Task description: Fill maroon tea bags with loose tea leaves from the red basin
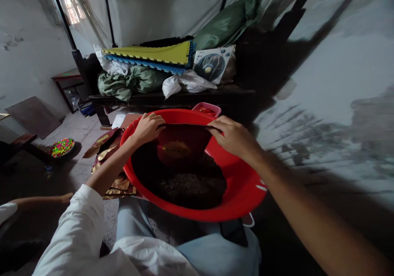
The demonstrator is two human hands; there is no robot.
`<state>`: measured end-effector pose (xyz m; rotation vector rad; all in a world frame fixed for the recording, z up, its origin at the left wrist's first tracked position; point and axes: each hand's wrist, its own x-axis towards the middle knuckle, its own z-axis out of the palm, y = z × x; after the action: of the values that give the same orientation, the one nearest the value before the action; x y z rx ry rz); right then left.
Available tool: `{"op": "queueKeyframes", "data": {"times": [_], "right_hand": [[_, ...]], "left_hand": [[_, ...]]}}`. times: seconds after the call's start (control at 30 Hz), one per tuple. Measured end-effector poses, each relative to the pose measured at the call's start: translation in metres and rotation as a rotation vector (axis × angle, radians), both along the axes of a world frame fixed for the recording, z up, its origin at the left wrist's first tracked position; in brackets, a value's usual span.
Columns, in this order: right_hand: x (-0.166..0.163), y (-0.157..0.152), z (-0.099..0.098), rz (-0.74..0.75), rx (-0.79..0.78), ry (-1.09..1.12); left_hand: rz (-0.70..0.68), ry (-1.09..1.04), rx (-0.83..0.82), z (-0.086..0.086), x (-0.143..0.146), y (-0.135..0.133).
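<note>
Inside a large red plastic basin (240, 185) lies a heap of dark loose material (191, 185); I cannot tell its kind. A dark red bag with a gold print (181, 149) is held upright over the heap, its top edge stretched between both hands. My left hand (149, 126) pinches one top corner, near the basin's far left rim. My right hand (230, 134) pinches the other corner at the right. The lower end of the bag meets the dark heap. A black phone (234, 231) rests on my right thigh below the basin.
More red and gold bags (107, 144) lie left of the basin. A pink tub (207, 108) stands behind it. A bowl of colourful pieces (62, 148) is on the floor. Another person's arm (43, 202) reaches in at left. A bench bears sacks, foam mats (154, 53) and a fan box (211, 66).
</note>
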<state>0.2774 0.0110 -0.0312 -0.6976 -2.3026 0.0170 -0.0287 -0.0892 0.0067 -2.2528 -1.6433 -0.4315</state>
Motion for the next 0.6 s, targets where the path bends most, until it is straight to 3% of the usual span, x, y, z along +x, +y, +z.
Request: {"op": "queueKeyframes", "data": {"times": [0.23,0.6], "right_hand": [[-0.004,-0.005,-0.002,0.043,-0.058,0.080],[-0.016,-0.010,-0.008,0.087,-0.097,0.094]], "left_hand": [[0.047,-0.045,0.004,-0.001,0.010,0.001],[-0.040,-0.047,0.032,-0.012,0.035,0.000]]}}
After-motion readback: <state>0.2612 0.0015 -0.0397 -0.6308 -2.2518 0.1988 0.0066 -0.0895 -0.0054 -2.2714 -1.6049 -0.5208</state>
